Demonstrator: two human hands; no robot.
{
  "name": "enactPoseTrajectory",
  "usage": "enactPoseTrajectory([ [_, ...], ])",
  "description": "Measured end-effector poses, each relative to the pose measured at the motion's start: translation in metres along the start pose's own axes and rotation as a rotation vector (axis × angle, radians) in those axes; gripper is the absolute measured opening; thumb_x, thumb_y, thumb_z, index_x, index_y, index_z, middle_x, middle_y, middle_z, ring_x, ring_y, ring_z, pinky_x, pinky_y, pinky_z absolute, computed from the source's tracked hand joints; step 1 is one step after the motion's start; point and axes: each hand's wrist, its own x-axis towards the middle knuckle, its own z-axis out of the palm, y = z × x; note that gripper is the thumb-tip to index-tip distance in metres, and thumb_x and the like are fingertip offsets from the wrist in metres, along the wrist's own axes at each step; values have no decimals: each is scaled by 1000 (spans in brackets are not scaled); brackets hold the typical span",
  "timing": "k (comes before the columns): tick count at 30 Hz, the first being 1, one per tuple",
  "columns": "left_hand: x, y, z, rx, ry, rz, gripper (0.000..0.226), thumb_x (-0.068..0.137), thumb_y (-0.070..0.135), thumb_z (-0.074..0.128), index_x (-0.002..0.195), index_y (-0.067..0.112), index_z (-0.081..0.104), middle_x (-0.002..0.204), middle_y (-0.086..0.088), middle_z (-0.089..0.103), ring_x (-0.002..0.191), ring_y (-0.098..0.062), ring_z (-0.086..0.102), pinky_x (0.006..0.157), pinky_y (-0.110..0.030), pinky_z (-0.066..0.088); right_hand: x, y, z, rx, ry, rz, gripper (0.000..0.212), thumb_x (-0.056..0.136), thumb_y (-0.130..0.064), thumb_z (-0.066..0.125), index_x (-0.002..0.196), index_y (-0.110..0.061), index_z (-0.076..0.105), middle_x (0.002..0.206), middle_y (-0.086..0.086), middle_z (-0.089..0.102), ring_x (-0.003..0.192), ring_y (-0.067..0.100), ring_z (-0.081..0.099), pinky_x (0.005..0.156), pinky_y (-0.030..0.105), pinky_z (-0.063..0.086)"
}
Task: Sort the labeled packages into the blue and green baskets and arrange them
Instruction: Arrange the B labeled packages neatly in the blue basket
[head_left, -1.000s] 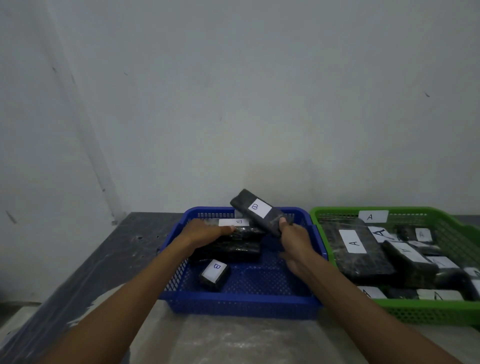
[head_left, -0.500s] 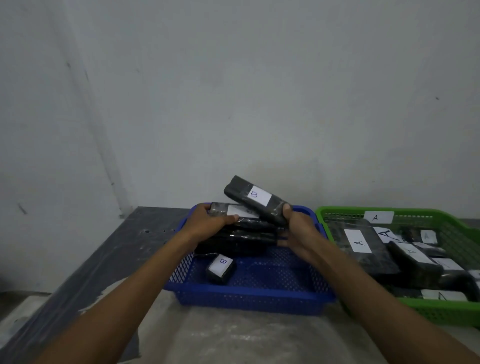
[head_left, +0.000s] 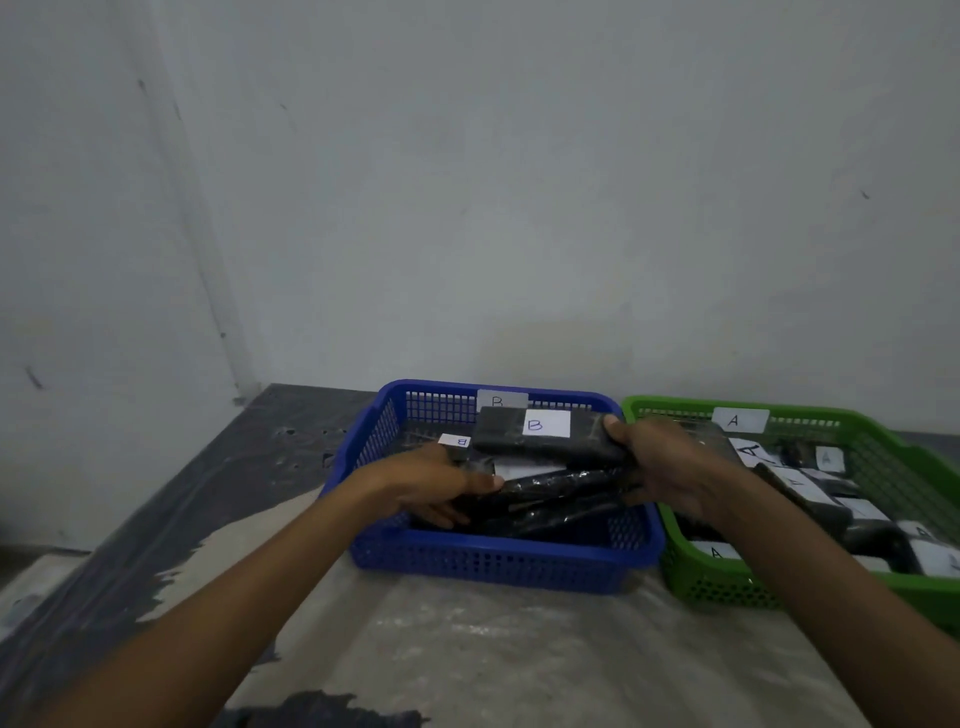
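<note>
Over the blue basket (head_left: 498, 564), the right hand (head_left: 670, 467) grips the right end of a black B-labelled package (head_left: 540, 436) — long axis left-right, label up. The left hand (head_left: 431, 483) holds the black packages (head_left: 561, 499) beneath — green basket (head_left: 727, 587) alongside on the tabletop (head_left: 493, 654).

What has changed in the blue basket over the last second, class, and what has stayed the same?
The right hand has lowered its tilted B package to lie nearly flat on the stack. The left hand has slid forward to grip the lower packages. The blue basket and green basket stayed put.
</note>
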Motion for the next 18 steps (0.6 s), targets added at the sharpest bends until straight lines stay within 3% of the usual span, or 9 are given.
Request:
enactPoseTrajectory([
  [3,-1,-4,-1,260,108,86,20,88,41,65,99,24,64,98,2,68,88,-11,67,72,-22,56,-3,6,10,-8,19,35,26,100,-33,46,94,-11,58,100,18,66,93,37,64,83,53,54],
  [5,-3,-7,-4,411,179,126,30,85,42,68,108,24,63,102,5,67,91,-11,65,70,-19,52,-5,10,16,-11,38,47,24,101,-31,44,89,-13,56,98,15,65,93,34,63,86,51,53],
  [9,-5,-17,-12,536,260,173,60,74,35,80,126,25,52,126,6,58,110,-12,54,94,-28,45,-6,12,22,38,51,65,21,101,-26,44,90,-13,55,99,15,64,93,32,62,84,50,54],
  [12,-3,-24,-13,516,233,135,66,74,34,79,133,26,49,134,4,55,121,-17,51,102,-33,41,-5,10,23,-5,107,20,23,101,-28,44,87,-13,52,92,10,59,84,26,58,83,48,54],
  [15,5,-32,-12,568,220,92,66,74,35,79,131,25,48,132,1,54,114,-16,52,93,-28,42,-3,4,20,-56,170,-102,26,101,-29,44,81,-15,52,86,6,54,77,20,53,78,45,57],
  [18,12,-37,-11,583,257,92,60,73,36,80,124,24,50,125,0,56,101,-12,51,83,-23,42,1,-2,12,96,191,-172,19,100,-26,46,98,-11,56,97,11,59,86,23,59,60,38,59],
])
